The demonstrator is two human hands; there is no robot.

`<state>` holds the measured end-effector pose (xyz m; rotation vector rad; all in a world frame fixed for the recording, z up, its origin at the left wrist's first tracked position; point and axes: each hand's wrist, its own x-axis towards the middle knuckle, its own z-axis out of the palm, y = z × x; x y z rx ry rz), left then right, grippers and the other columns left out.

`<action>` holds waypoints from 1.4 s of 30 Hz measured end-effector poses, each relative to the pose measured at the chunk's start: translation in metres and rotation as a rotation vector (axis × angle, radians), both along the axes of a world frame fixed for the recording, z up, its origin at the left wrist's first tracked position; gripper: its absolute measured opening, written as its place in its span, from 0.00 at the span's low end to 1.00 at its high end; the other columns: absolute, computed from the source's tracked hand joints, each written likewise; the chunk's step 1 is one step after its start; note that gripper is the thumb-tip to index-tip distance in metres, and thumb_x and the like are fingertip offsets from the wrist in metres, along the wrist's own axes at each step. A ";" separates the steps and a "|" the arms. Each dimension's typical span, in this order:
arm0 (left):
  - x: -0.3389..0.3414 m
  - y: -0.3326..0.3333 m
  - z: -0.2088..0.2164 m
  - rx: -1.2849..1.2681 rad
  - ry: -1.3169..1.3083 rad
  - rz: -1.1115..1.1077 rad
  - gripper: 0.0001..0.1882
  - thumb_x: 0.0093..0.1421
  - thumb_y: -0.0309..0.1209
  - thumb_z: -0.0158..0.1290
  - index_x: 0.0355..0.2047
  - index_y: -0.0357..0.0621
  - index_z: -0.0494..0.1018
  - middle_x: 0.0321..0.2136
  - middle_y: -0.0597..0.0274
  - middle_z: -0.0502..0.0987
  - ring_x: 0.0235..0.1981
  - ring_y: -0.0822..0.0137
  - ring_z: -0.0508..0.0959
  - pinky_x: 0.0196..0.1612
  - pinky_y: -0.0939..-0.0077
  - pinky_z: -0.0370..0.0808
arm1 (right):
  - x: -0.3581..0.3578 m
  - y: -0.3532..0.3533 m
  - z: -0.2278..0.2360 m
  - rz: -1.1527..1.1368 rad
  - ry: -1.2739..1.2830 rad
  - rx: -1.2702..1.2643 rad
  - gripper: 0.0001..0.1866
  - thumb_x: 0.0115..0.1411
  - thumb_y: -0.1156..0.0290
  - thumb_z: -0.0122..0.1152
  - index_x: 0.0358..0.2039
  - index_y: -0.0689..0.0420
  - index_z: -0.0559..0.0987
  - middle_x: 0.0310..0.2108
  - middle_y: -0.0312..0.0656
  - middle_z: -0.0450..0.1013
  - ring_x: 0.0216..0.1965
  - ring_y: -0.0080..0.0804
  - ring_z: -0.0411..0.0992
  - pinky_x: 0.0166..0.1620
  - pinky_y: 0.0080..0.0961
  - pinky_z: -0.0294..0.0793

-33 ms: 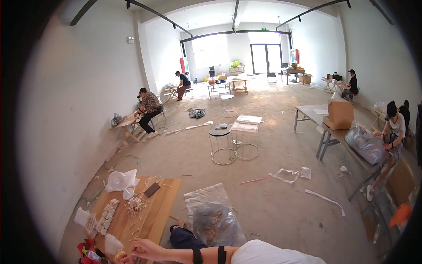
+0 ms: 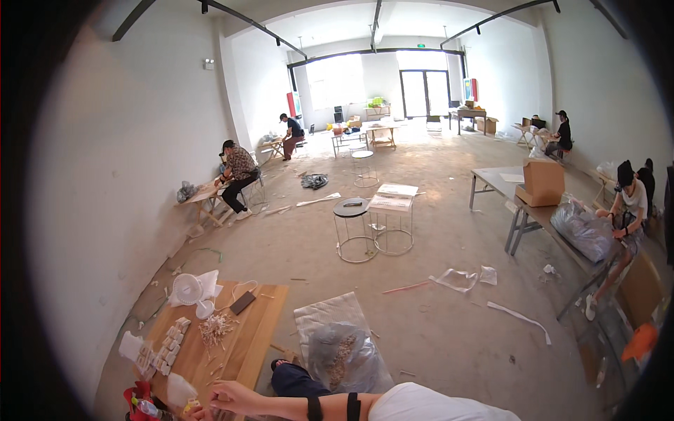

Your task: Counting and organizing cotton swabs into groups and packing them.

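My right hand (image 2: 235, 397) reaches over the near edge of a wooden table (image 2: 263, 309), its fingers pinched together; whatever is between them is too small to make out. Close beside it at the lower edge, my left hand (image 2: 199, 414) is partly cut off, its fingers closed around a small yellowish thing (image 2: 191, 405). A clear plastic bag (image 2: 181, 388) lies just beyond the hands. Farther up the tabletop are a loose pile of thin pale sticks (image 2: 216, 330) and rows of small whitish bundles (image 2: 170, 346).
A white desk fan (image 2: 188, 289) and a dark flat box (image 2: 243, 302) stand on the table. Beside my leg, a plastic bag (image 2: 344, 358) of small pieces sits on a pale sheet (image 2: 326, 312). Two wire stools (image 2: 354, 235) are ahead; several people work at side tables.
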<state>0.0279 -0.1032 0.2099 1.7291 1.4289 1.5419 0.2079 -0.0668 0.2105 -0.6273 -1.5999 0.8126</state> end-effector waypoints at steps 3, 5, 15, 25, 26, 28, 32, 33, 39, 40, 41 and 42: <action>-0.015 0.006 -0.012 0.078 0.038 -0.032 0.12 0.64 0.34 0.64 0.40 0.36 0.81 0.39 0.58 0.83 0.36 0.67 0.80 0.41 0.73 0.78 | 0.004 0.010 -0.013 0.041 -0.051 -0.093 0.10 0.62 0.68 0.65 0.35 0.63 0.79 0.36 0.44 0.74 0.39 0.36 0.75 0.41 0.30 0.74; -0.017 0.000 -0.009 0.048 0.107 0.018 0.13 0.63 0.34 0.64 0.40 0.35 0.81 0.39 0.57 0.83 0.36 0.67 0.81 0.42 0.72 0.78 | 0.003 0.012 -0.020 0.020 -0.044 -0.111 0.09 0.61 0.69 0.66 0.34 0.63 0.79 0.34 0.43 0.76 0.37 0.36 0.76 0.40 0.31 0.74; -0.054 0.016 -0.054 -0.205 0.046 0.209 0.16 0.63 0.38 0.64 0.41 0.34 0.81 0.38 0.54 0.84 0.35 0.62 0.81 0.42 0.67 0.78 | 0.010 0.066 -0.075 0.154 0.014 -0.346 0.12 0.65 0.64 0.65 0.40 0.60 0.81 0.32 0.35 0.78 0.35 0.22 0.75 0.41 0.25 0.74; -0.072 0.045 -0.114 -0.198 -0.001 0.069 0.20 0.64 0.42 0.63 0.38 0.32 0.80 0.33 0.52 0.83 0.31 0.63 0.81 0.38 0.68 0.78 | -0.072 0.086 -0.132 0.063 -0.154 -0.384 0.13 0.55 0.63 0.70 0.34 0.59 0.81 0.29 0.40 0.78 0.33 0.30 0.77 0.39 0.28 0.75; -0.081 0.046 -0.121 -0.184 -0.029 0.078 0.20 0.64 0.42 0.63 0.37 0.32 0.79 0.32 0.52 0.83 0.31 0.63 0.81 0.37 0.68 0.78 | -0.084 0.088 -0.135 0.069 -0.101 -0.349 0.13 0.55 0.63 0.70 0.34 0.59 0.81 0.29 0.40 0.78 0.34 0.30 0.77 0.39 0.29 0.76; -0.090 0.053 -0.140 -0.210 -0.017 0.116 0.20 0.64 0.42 0.63 0.36 0.32 0.79 0.32 0.52 0.83 0.31 0.63 0.81 0.37 0.69 0.78 | -0.102 0.096 -0.153 0.071 -0.047 -0.325 0.13 0.56 0.63 0.69 0.34 0.59 0.81 0.29 0.41 0.79 0.34 0.31 0.78 0.39 0.30 0.76; -0.066 0.090 -0.177 -0.278 0.014 0.151 0.20 0.63 0.43 0.64 0.35 0.33 0.77 0.31 0.53 0.82 0.31 0.64 0.81 0.36 0.70 0.78 | -0.095 0.133 -0.199 -0.011 0.048 -0.535 0.14 0.56 0.63 0.68 0.35 0.60 0.81 0.31 0.43 0.79 0.35 0.35 0.78 0.40 0.32 0.76; -0.054 0.101 -0.193 -0.301 0.021 0.147 0.21 0.63 0.43 0.64 0.35 0.33 0.76 0.31 0.53 0.82 0.31 0.64 0.81 0.35 0.70 0.78 | -0.082 0.140 -0.213 -0.044 0.099 -0.587 0.13 0.57 0.63 0.68 0.36 0.60 0.81 0.31 0.45 0.79 0.35 0.37 0.78 0.40 0.33 0.76; -0.098 0.093 -0.254 -0.468 -0.152 0.165 0.20 0.63 0.40 0.64 0.39 0.36 0.71 0.35 0.54 0.81 0.32 0.63 0.82 0.35 0.72 0.79 | -0.120 0.115 -0.219 -0.125 -0.328 -0.676 0.13 0.56 0.63 0.67 0.35 0.60 0.79 0.32 0.49 0.79 0.37 0.46 0.79 0.40 0.37 0.76; -0.099 0.095 -0.257 -0.466 -0.157 0.161 0.20 0.63 0.40 0.64 0.39 0.36 0.71 0.35 0.54 0.81 0.32 0.63 0.82 0.35 0.72 0.79 | -0.118 0.115 -0.223 -0.130 -0.332 -0.674 0.13 0.56 0.63 0.67 0.35 0.60 0.79 0.32 0.49 0.79 0.37 0.46 0.79 0.40 0.37 0.76; -0.102 0.096 -0.260 -0.526 -0.178 0.120 0.19 0.64 0.39 0.64 0.41 0.36 0.71 0.37 0.53 0.81 0.35 0.62 0.82 0.36 0.71 0.79 | -0.115 0.116 -0.227 -0.110 -0.315 -0.648 0.13 0.57 0.63 0.67 0.35 0.59 0.78 0.32 0.49 0.79 0.37 0.46 0.79 0.40 0.37 0.76; -0.086 0.104 -0.260 -0.592 -0.186 0.044 0.18 0.64 0.37 0.63 0.43 0.36 0.71 0.40 0.52 0.81 0.38 0.61 0.82 0.38 0.71 0.79 | -0.095 0.120 -0.238 -0.125 -0.284 -0.630 0.13 0.57 0.63 0.67 0.35 0.59 0.77 0.32 0.49 0.78 0.37 0.46 0.78 0.39 0.38 0.76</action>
